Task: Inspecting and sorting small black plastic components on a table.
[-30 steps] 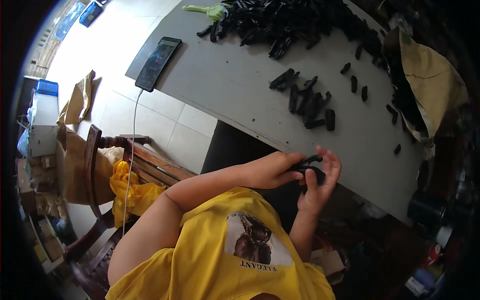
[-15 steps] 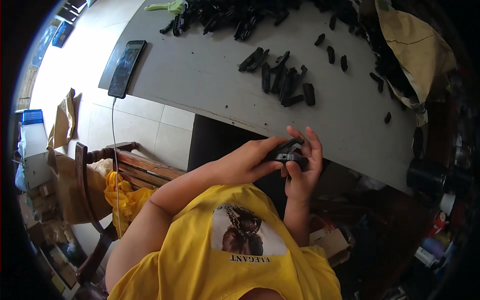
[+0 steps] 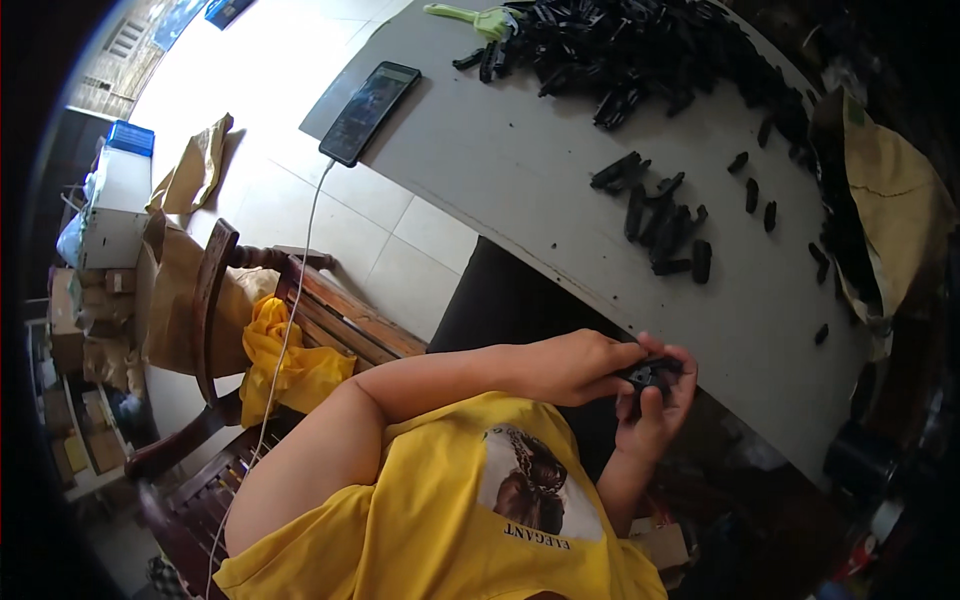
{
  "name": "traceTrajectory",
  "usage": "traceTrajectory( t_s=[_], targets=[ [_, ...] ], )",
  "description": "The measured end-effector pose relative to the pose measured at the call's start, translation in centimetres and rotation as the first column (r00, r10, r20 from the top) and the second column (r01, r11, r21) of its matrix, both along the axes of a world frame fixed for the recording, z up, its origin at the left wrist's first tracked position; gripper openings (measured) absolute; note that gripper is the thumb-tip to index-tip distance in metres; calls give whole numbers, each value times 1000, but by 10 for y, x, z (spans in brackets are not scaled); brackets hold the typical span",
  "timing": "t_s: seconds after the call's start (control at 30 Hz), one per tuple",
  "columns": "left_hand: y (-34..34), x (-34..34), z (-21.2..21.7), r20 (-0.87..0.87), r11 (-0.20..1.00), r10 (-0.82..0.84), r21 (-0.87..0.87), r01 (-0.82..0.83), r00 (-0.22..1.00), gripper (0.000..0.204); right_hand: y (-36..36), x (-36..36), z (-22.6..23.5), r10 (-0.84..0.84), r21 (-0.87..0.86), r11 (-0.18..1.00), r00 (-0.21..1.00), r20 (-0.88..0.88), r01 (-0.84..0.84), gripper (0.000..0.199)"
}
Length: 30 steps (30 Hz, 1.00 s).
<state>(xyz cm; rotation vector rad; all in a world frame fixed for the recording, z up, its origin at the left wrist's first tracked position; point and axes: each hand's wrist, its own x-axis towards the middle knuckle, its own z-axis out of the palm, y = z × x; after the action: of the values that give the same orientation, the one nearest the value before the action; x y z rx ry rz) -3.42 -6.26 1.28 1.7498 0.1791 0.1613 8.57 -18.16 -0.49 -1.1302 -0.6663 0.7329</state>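
Observation:
Both hands are together in front of my chest, just off the table's near edge. Between them is a small black plastic part [image 3: 648, 376], mostly covered by fingers, so its exact kind does not show. My left hand [image 3: 585, 366] grips it from the left, thumb and fingers closed on it. My right hand [image 3: 662, 410] curls around its other side, with the thumb against it. Beyond them on the table, a loose group of similar elongated black plastic parts [image 3: 660, 225] lies in a small cluster.
A large heap of black parts [image 3: 640, 50] covers the far side of the grey table [image 3: 480, 150], beside a light green tool [image 3: 480, 20]. A phone [image 3: 370, 112] with a white cable lies at the left corner. A brown paper sack [image 3: 895, 190] stands right; a wooden chair [image 3: 350, 310] is left.
My right fingers, partly raised before, now curl around the black part. The jaw-like opening in the part no longer shows. The whole view has swung, shifting the table rightward in the picture.

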Motion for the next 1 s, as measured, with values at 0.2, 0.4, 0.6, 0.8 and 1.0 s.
traceTrajectory(
  t_s=[0.2, 0.4, 0.6, 0.8, 1.0],
  targets=[
    [-5, 3, -10, 46, 989, 107, 99, -112, 993, 41, -2, 1, -19, 2, -69, 997, 979, -203, -17, 40],
    [3, -5, -8, -18, 986, 104, 136, -101, 994, 42, 4, -1, -17, 103, -25, 993, 953, -285, -115, 41],
    [23, 0, -12, 45, 980, 47, 191, -54, 998, 34, 16, 5, -10, -40, -60, 998, 969, -244, 26, 23],
    [97, 40, -31, 311, 473, 337, 760, -445, 889, 38, 57, 62, -4, -72, -207, 972, 980, 184, 110, 10],
    [112, 40, -43, 265, 297, 266, 892, -341, 927, 35, 87, 57, -1, 168, -311, 902, 421, 892, 300, 13]
  ],
)
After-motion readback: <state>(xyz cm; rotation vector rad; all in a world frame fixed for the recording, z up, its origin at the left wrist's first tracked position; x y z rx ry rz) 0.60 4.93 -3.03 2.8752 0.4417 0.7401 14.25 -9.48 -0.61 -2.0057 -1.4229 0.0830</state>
